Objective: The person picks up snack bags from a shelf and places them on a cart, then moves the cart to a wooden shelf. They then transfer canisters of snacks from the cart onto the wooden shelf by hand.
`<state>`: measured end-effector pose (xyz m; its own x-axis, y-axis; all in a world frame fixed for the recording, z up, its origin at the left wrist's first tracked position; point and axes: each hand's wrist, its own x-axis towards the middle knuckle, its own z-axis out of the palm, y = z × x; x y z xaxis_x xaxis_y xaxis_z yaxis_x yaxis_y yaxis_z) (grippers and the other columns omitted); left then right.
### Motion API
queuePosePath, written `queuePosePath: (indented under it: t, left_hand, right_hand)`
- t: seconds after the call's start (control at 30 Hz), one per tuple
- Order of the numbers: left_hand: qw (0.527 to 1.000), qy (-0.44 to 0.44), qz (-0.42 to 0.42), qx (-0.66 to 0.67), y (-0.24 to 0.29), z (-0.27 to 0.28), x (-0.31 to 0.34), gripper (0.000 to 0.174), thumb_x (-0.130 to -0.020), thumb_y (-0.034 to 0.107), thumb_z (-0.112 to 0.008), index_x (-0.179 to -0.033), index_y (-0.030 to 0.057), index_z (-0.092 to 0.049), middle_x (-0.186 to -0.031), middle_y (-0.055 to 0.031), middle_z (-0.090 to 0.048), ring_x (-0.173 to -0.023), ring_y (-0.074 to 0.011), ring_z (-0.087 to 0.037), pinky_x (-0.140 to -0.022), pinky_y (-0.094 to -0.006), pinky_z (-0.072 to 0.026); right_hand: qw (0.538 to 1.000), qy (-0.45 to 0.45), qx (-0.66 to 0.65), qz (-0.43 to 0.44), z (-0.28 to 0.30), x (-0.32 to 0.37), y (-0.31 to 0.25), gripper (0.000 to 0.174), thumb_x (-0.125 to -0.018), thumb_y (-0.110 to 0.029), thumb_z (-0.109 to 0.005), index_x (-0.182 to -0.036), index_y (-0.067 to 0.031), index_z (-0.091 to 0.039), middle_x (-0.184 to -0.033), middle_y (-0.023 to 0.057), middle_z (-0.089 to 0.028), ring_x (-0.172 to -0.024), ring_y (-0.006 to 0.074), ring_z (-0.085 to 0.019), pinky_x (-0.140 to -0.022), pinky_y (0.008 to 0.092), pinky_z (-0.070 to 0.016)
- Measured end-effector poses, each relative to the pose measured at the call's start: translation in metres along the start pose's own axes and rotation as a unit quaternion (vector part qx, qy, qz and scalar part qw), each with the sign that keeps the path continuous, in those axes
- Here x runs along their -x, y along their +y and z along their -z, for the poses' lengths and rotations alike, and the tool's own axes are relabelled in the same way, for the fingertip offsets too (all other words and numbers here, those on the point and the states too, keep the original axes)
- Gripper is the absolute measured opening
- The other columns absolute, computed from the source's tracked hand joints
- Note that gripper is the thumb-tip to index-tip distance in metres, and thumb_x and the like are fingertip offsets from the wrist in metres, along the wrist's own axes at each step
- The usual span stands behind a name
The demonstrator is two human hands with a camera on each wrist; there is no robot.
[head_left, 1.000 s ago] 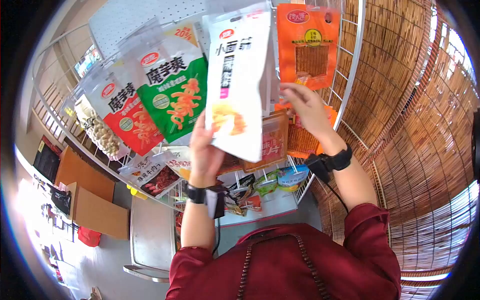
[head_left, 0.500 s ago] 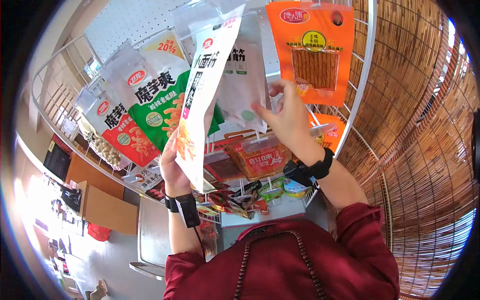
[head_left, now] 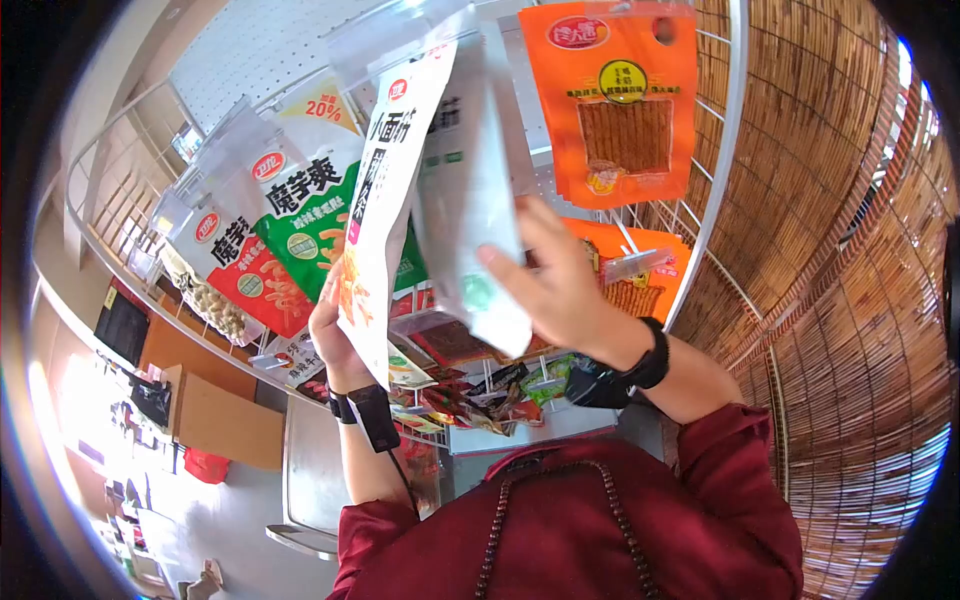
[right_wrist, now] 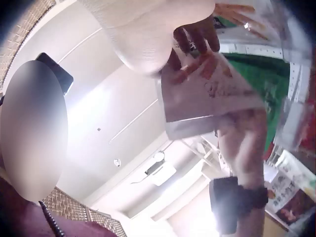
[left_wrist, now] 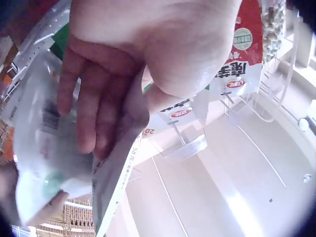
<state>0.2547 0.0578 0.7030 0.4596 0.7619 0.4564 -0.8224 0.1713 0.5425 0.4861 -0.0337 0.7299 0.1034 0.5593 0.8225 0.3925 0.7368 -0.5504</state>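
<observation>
A white snack bag (head_left: 392,185) with black lettering hangs swung out to the left at the front of a hook. My left hand (head_left: 338,328) holds it by its left edge, the thumb on one face and the fingers (left_wrist: 92,111) along the other. Behind it hangs a second white bag (head_left: 462,225) with a green mark, tilted and blurred. At that bag's lower right edge, my right hand (head_left: 565,280) pinches it, with the thumb over the face and the other fingers behind.
Red and green snack bags (head_left: 315,195) hang on the left. Orange bags (head_left: 625,110) hang at the right on the wire rack (head_left: 722,130). Smaller packets (head_left: 500,390) fill a lower row. A bamboo blind (head_left: 850,300) stands close on the right.
The front white bag has swung left with my left hand, uncovering the bag behind. My right hand has moved from the right side onto that second bag, whose lower end now tilts outward.
</observation>
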Motion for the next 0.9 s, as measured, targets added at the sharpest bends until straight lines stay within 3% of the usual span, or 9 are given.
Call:
queuePosePath:
  t: [0.17,0.23,0.3,0.53,0.57,0.6,0.63,0.7,0.9]
  left_hand:
    - [0.994,0.084,-0.027,-0.068,-0.031,-0.036,0.005,0.050,-0.080,0.017,-0.049,-0.124,-0.0031,-0.036,-0.115,-0.0196,-0.051,-0.100,-0.0306,-0.054,-0.085,-0.0409,-0.0460]
    - [0.907,0.061,-0.052,-0.413,-0.022,0.024,0.007,0.054,-0.084,0.034,-0.048,-0.127,0.0051,-0.036,-0.128,-0.0168,-0.039,-0.118,-0.0331,-0.038,-0.097,-0.0489,-0.0317]
    - [0.996,0.058,0.006,-0.070,-0.028,0.007,0.008,0.051,-0.085,0.034,-0.045,-0.128,0.0084,-0.037,-0.132,-0.0148,-0.034,-0.121,-0.0328,-0.033,-0.099,-0.0510,-0.0267]
    - [0.996,0.085,0.022,-0.034,-0.032,0.012,0.004,0.054,-0.084,0.036,-0.046,-0.129,0.0072,-0.034,-0.128,-0.0154,-0.040,-0.116,-0.0328,-0.040,-0.096,-0.0501,-0.0322]
    - [0.924,0.087,-0.006,-0.373,-0.030,0.018,0.003,0.053,-0.083,0.032,-0.048,-0.128,0.0067,-0.035,-0.124,-0.0159,-0.044,-0.110,-0.0321,-0.046,-0.093,-0.0478,-0.0368]
    - [0.741,0.078,-0.033,-0.666,-0.029,0.017,0.001,0.051,-0.083,0.029,-0.050,-0.127,0.0063,-0.035,-0.120,-0.0164,-0.048,-0.104,-0.0315,-0.052,-0.090,-0.0454,-0.0415]
    - [0.740,0.080,-0.033,-0.667,-0.027,0.014,0.001,0.051,-0.083,0.029,-0.050,-0.127,0.0063,-0.035,-0.120,-0.0164,-0.048,-0.104,-0.0315,-0.052,-0.090,-0.0454,-0.0415]
    - [0.987,0.022,0.078,-0.136,-0.022,0.002,-0.001,0.048,-0.080,0.018,-0.053,-0.122,0.0024,-0.038,-0.113,-0.0166,-0.053,-0.094,-0.0285,-0.058,-0.084,-0.0402,-0.0471]
    - [0.962,0.031,0.125,-0.242,-0.027,-0.029,-0.014,0.050,-0.079,0.023,-0.061,-0.115,-0.0071,-0.042,-0.110,-0.0141,-0.055,-0.095,-0.0191,-0.057,-0.083,-0.0315,-0.0457]
  right_hand:
    - [0.992,-0.075,-0.064,0.073,-0.040,0.013,-0.011,0.040,-0.078,-0.021,-0.060,-0.111,-0.0020,-0.047,-0.126,0.0212,-0.034,-0.117,0.0351,-0.034,-0.095,0.0406,-0.0295]
    - [0.992,-0.082,-0.001,0.098,-0.046,0.018,-0.013,0.046,-0.076,-0.020,-0.061,-0.115,-0.0022,-0.045,-0.129,0.0218,-0.031,-0.120,0.0366,-0.031,-0.096,0.0420,-0.0287]
    - [0.987,-0.089,0.058,0.121,-0.051,0.023,-0.015,0.051,-0.074,-0.019,-0.063,-0.119,-0.0023,-0.043,-0.133,0.0224,-0.027,-0.122,0.0382,-0.028,-0.097,0.0434,-0.0279]
    - [0.984,-0.048,0.116,0.130,-0.059,0.030,-0.010,0.056,-0.069,-0.012,-0.064,-0.120,-0.0021,-0.043,-0.132,0.0217,-0.028,-0.122,0.0402,-0.027,-0.097,0.0457,-0.0273]
    - [0.986,-0.057,0.089,0.131,-0.054,0.030,-0.009,0.055,-0.071,-0.012,-0.062,-0.120,-0.0011,-0.041,-0.131,0.0219,-0.029,-0.122,0.0395,-0.027,-0.097,0.0448,-0.0276]
    - [0.987,-0.067,0.062,0.132,-0.050,0.031,-0.008,0.053,-0.073,-0.012,-0.061,-0.121,-0.0001,-0.040,-0.130,0.0221,-0.030,-0.122,0.0388,-0.028,-0.097,0.0440,-0.0278]
    - [0.987,-0.068,0.061,0.132,-0.046,0.033,-0.007,0.053,-0.073,-0.012,-0.061,-0.121,-0.0001,-0.040,-0.130,0.0221,-0.030,-0.122,0.0388,-0.028,-0.097,0.0440,-0.0278]
    - [0.997,0.013,-0.035,0.067,-0.038,0.037,-0.002,0.058,-0.076,-0.012,-0.058,-0.126,0.0005,-0.032,-0.128,0.0220,-0.032,-0.120,0.0370,-0.032,-0.099,0.0405,-0.0274]
    - [0.915,0.031,-0.356,-0.187,-0.018,0.013,0.033,0.060,-0.078,-0.009,-0.058,-0.128,0.0036,-0.027,-0.122,0.0146,-0.044,-0.113,0.0184,-0.042,-0.095,0.0299,-0.0324]
